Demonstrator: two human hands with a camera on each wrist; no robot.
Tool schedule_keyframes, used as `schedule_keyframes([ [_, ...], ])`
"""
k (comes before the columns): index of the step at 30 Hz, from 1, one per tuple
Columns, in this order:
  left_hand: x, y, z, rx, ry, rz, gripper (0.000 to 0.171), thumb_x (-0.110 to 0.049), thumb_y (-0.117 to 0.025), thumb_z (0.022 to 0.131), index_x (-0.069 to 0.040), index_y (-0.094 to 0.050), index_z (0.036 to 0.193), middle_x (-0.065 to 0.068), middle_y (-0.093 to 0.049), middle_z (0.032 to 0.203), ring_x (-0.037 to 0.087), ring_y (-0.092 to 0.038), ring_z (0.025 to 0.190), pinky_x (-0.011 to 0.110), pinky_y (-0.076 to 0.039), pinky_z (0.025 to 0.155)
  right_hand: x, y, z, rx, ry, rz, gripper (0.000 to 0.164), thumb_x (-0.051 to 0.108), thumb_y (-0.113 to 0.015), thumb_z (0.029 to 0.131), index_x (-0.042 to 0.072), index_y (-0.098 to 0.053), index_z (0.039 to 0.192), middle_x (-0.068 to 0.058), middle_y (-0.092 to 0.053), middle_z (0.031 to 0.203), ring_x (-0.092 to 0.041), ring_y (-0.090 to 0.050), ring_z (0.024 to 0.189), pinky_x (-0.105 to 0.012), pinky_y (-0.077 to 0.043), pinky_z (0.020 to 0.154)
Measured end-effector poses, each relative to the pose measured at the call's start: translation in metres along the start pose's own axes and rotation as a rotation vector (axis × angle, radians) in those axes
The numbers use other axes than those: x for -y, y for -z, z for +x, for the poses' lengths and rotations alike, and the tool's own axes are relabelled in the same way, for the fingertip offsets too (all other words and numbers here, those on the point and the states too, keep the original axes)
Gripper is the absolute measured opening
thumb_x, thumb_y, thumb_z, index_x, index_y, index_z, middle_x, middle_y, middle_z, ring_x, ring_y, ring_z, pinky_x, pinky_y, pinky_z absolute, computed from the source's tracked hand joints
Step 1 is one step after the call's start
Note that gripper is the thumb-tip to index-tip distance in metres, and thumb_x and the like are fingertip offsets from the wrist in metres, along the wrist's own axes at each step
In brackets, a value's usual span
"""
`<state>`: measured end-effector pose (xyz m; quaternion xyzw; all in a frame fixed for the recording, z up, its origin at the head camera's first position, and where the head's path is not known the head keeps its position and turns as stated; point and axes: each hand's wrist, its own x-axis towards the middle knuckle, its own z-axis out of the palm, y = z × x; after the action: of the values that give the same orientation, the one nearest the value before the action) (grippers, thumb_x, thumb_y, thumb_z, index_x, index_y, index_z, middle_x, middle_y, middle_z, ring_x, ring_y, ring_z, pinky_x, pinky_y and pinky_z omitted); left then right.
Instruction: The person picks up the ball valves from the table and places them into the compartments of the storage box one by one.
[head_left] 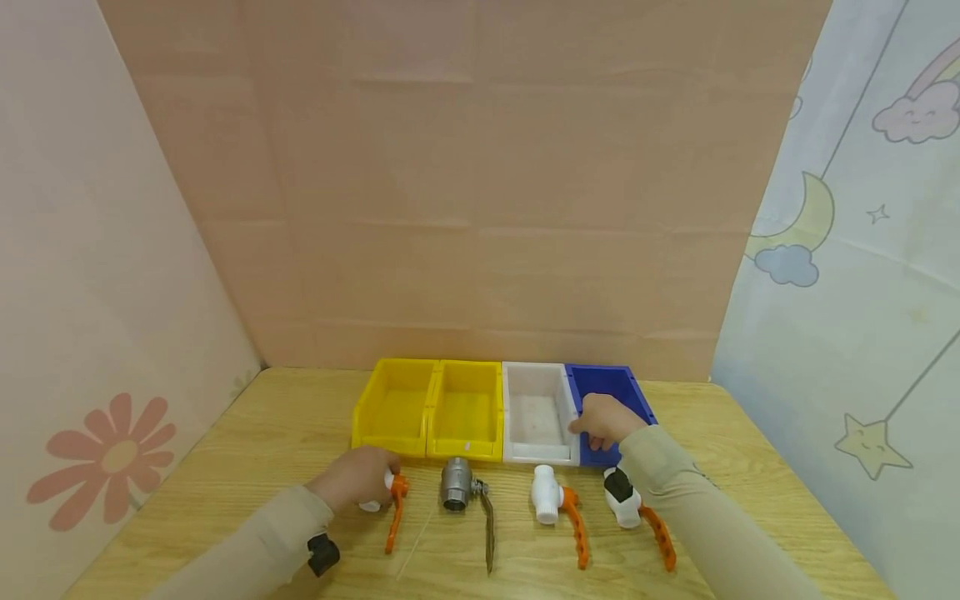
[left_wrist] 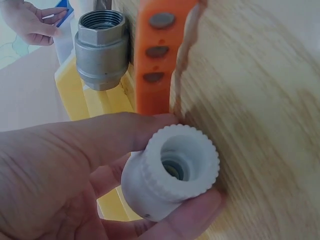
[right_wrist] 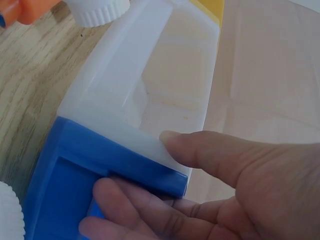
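Observation:
My left hand point(head_left: 358, 479) grips a white plastic ball valve point(left_wrist: 172, 172) by its ribbed body, thumb on one side and fingers on the other. The valve's orange lever point(left_wrist: 154, 55) points away from the palm, and its threaded end faces the left wrist camera. Over at the bins, my right hand point(head_left: 606, 418) straddles the adjoining walls of the blue bin point(right_wrist: 100, 150) and the white bin point(right_wrist: 120, 65). Its thumb lies at the white bin's wall while the fingers curl inside the blue one, pinching the walls between them.
Two yellow bins point(head_left: 465, 453) continue the row leftward. In front stand a metal ball valve point(head_left: 454, 485) with a long lever, a white valve point(head_left: 546, 496) with an orange lever, and a black-and-white valve point(head_left: 621, 498). A papered wall point(head_left: 480, 250) rises behind the wooden table point(head_left: 300, 417).

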<state>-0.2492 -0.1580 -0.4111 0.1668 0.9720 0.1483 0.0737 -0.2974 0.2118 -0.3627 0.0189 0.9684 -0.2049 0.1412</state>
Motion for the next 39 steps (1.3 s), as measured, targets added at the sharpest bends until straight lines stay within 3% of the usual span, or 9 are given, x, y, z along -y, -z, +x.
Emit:
schedule_keyframes([
  [9, -0.002, 0.015, 0.005, 0.079, 0.024, -0.073, 0.032, -0.007, -0.083, 0.069, -0.011, -0.069, 0.098, 0.005, -0.065, 0.094, 0.018, -0.056, 0.073, 0.032, -0.052, 0.056, -0.001, -0.001, 0.003, 0.001, -0.006, 0.0, 0.023, 0.018, -0.067, 0.09, -0.003, -0.059, 0.092, -0.013, -0.063, 0.072, -0.023, -0.064, 0.067, -0.035, -0.058, 0.065],
  [17, -0.008, 0.051, 0.012, 0.117, 0.003, -0.031, 0.024, -0.007, -0.077, 0.075, -0.013, -0.068, 0.097, 0.003, -0.061, 0.084, 0.017, -0.055, 0.063, 0.026, -0.048, 0.047, -0.001, -0.002, 0.004, 0.004, -0.015, 0.003, 0.023, 0.019, -0.068, 0.09, -0.003, -0.059, 0.092, -0.012, -0.064, 0.072, -0.022, -0.064, 0.067, -0.034, -0.058, 0.065],
  [21, -0.011, 0.072, 0.02, 0.149, 0.012, 0.002, 0.027, -0.009, -0.075, 0.078, -0.013, -0.068, 0.103, 0.005, -0.06, 0.087, 0.017, -0.056, 0.064, 0.025, -0.05, 0.049, 0.0, -0.001, 0.0, 0.0, -0.008, 0.003, 0.023, 0.019, -0.068, 0.09, -0.003, -0.059, 0.091, -0.013, -0.064, 0.072, -0.023, -0.064, 0.066, -0.034, -0.058, 0.064],
  [26, -0.019, 0.099, 0.033, 0.175, 0.053, -0.027, 0.034, -0.012, -0.074, 0.08, -0.011, -0.066, 0.113, 0.008, -0.06, 0.092, 0.018, -0.058, 0.067, 0.026, -0.054, 0.056, 0.001, 0.001, -0.001, 0.002, -0.001, -0.012, 0.021, 0.018, -0.067, 0.09, -0.002, -0.059, 0.087, -0.013, -0.064, 0.07, -0.022, -0.064, 0.064, -0.033, -0.058, 0.062],
  [33, -0.023, 0.135, 0.05, 0.169, 0.112, -0.09, 0.044, -0.015, -0.072, 0.082, -0.012, -0.062, 0.125, 0.013, -0.059, 0.118, 0.021, -0.061, 0.082, 0.029, -0.056, 0.068, 0.001, 0.001, 0.005, 0.022, -0.005, -0.003, 0.02, 0.016, -0.067, 0.089, -0.002, -0.059, 0.086, -0.013, -0.063, 0.067, -0.022, -0.063, 0.06, -0.032, -0.057, 0.058],
  [39, -0.024, 0.155, 0.064, 0.16, 0.139, -0.129, 0.033, -0.014, -0.068, 0.088, -0.017, -0.065, 0.121, 0.011, -0.058, 0.125, 0.025, -0.059, 0.094, 0.034, -0.055, 0.075, -0.001, 0.0, 0.002, 0.008, 0.006, -0.018, 0.022, 0.017, -0.067, 0.09, -0.002, -0.059, 0.082, -0.014, -0.065, 0.067, -0.024, -0.066, 0.061, -0.034, -0.058, 0.06],
])
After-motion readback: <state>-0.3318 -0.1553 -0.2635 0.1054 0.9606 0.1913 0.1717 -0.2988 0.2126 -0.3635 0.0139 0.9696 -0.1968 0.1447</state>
